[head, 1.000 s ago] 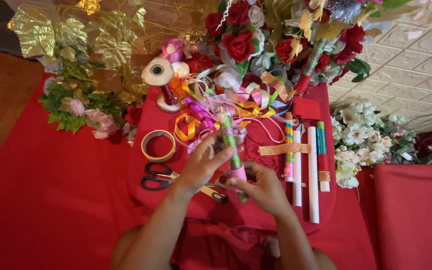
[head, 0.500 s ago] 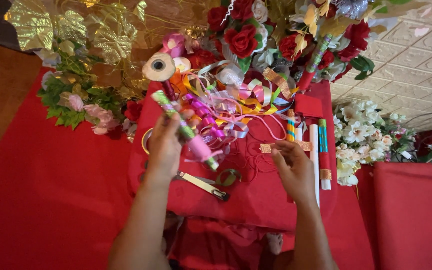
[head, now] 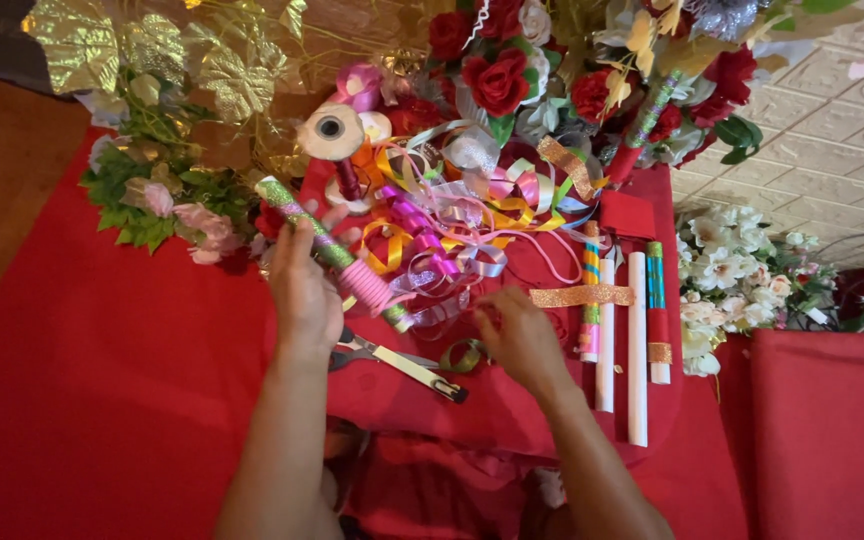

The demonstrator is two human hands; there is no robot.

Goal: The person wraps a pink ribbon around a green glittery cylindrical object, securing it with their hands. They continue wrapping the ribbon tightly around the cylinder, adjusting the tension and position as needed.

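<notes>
Decorated stick (head: pixel 337 258): glitter-green with a pink wrapped band, held tilted over the left part of the red tabletop (head: pixel 72 380), upper end toward the far-left corner, lower end pointing at the ribbon pile (head: pixel 452 215).

Left hand (head: pixel 304 290): fingers closed round the stick near its middle, thumb on top. Firm hold, as far as visible.

Scissors (head: pixel 397 360): lying just below the left hand, blades toward the right.

Right hand (head: pixel 522 335): palm down on the tabletop, fingers curled near a small green ribbon loop (head: pixel 464 355); cannot tell whether it grips the loop.

Right of it: loose gold glitter strip (head: pixel 582 296) across a row of finished and plain white sticks (head: pixel 637 345).

Risks (judgement): the stick's lower end sits among trailing ribbon and could snag and drag the pile. The wrapped band may unwind if the hold slips. The right hand works close to the scissors' blades.

Versus half a second ago: the left hand has carried the stick further left and up; the right hand has dropped from near the glitter strip toward the loop.
</notes>
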